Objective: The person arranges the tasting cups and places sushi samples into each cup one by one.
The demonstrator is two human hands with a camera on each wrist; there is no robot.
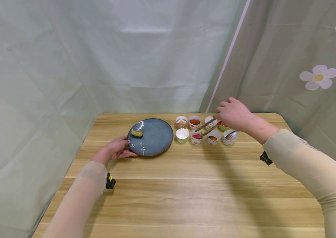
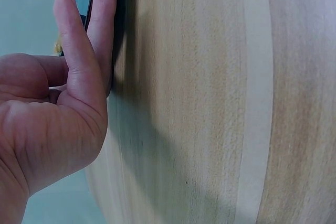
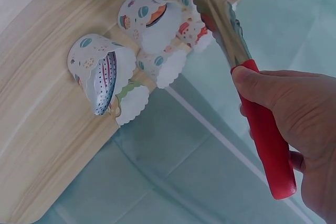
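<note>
At the left rim of a round blue plate [image 1: 157, 137] is my left hand [image 1: 118, 147], holding the edge between its fingers. In the left wrist view the left hand [image 2: 63, 87] has straight digits on either side of the rim. A small yellowish roll-shaped piece [image 1: 137, 133] lies on the plate. My right hand [image 1: 234, 114] grips metal tongs [image 3: 227, 22] by their red handle [image 3: 265, 135]. The tongs' tips reach down at a patterned paper cup [image 1: 196, 141] with red pieces inside; whether they pinch any cannot be told.
Several paper cups stand in two rows right of the plate. One holds a silvery fish-like piece [image 1: 232, 135], another orange-red bits [image 1: 195, 122]. A white-lined cup [image 1: 182, 136] is nearest the plate. A curtain [image 1: 162, 59] hangs behind the wooden table [image 1: 168, 198].
</note>
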